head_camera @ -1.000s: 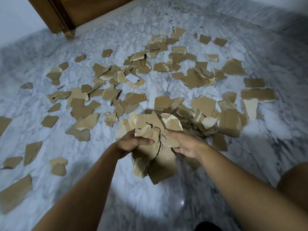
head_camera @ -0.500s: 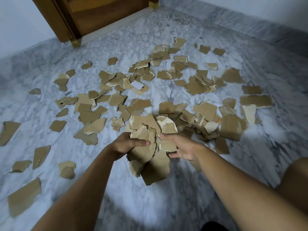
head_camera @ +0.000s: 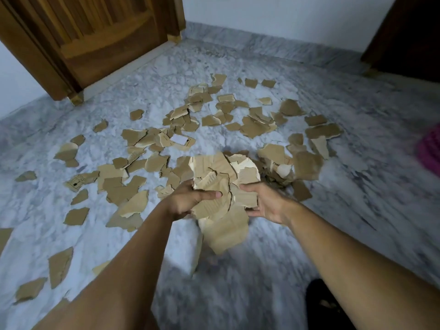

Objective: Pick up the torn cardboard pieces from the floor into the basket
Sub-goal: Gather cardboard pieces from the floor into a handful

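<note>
Left hand point(head_camera: 188, 201), right hand point(head_camera: 266, 202), cardboard bundle point(head_camera: 221, 186) between

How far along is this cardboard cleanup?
Nothing shows as done: no basket is clearly in view. In hand: the left hand and right hand grip a bundle of torn pieces above the floor. Left: dozens of scattered pieces lie across it.

Both hands, left hand point(head_camera: 188, 201) and right hand point(head_camera: 266, 203), grip a cardboard bundle point(head_camera: 221, 186) above the marble floor point(head_camera: 357, 210).

A room in a home (marble floor point(head_camera: 333, 198), wooden door point(head_camera: 100, 41), plain white walls point(head_camera: 273, 15)).
</note>
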Available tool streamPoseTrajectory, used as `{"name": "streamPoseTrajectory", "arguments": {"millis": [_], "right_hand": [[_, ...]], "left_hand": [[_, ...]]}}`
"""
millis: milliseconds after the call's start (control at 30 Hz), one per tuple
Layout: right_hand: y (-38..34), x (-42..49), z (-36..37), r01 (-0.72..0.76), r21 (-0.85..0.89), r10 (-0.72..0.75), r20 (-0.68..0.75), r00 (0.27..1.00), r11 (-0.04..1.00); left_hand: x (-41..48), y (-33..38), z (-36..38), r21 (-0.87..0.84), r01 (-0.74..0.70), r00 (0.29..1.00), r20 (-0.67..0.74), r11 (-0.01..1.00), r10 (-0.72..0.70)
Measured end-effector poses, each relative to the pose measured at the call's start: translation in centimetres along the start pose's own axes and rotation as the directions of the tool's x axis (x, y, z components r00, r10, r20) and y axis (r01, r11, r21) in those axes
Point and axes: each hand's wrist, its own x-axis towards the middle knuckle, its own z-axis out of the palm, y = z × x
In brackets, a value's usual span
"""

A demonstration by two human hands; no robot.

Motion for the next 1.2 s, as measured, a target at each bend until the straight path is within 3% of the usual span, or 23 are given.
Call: {"name": "streamPoseTrajectory", "arguments": {"millis": [267,667,900,1200], "right_hand": [[-0.1,-3.7,-1.7,0.134,0.040,-0.126,-0.170,0.977,0.990],[-2.6,-3.8,-6.6,0.030,0.024,-0.027,-0.104,0.994,0.999],[-6.1,-5.8,-19.0,0.184,-0.001,-0.178,-0.254,0.951,0.983],[-15.7,-15.4,-41.7,0.356,-0.073,-0.353,-0.411,0.840,0.932]], "left_hand": [[0.5,4.5,1.9,0.127,-0.080,0.991,0.120,0.989,0.065],[3.0,6.9,5.7,0.092,-0.016,0.999,0.052,0.996,0.011],[8.9,13.0,17.2,0.081,-0.072,0.995,0.073,0.994,0.066],[14.7,28.2,40.1,0.129,-0.236,0.966,0.142,0.963,0.217]]}}
